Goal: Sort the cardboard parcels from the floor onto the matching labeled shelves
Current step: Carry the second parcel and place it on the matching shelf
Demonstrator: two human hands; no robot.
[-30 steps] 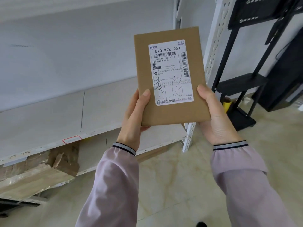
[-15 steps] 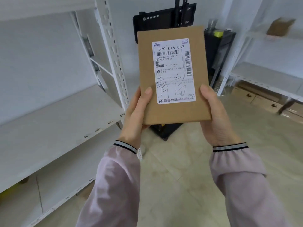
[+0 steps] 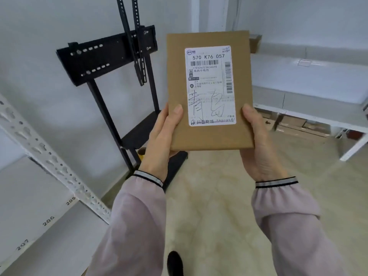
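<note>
A flat brown cardboard parcel (image 3: 177, 80) is held upright in front of me, its white shipping label (image 3: 210, 84) facing the camera with "570 K76 057" and handwritten characters on it. My left hand (image 3: 159, 144) grips its lower left edge, thumb on the front. My right hand (image 3: 258, 148) grips the lower right edge the same way. A white shelf (image 3: 29, 212) at the lower left carries edge numbers 205, 206, 207. Another white shelf unit (image 3: 310, 92) stands at the right.
A black TV mount stand (image 3: 103, 62) stands against the wall ahead, its base on the floor. Cardboard boxes (image 3: 294, 122) lie under the right shelf, and a small box (image 3: 254, 42) sits on its upper level. Beige floor (image 3: 209, 196) stretches below.
The view has swung to the right: the left shelf slid out toward the frame's left, the black stand and the right shelf came into view. The parcel stays held in both hands.
</note>
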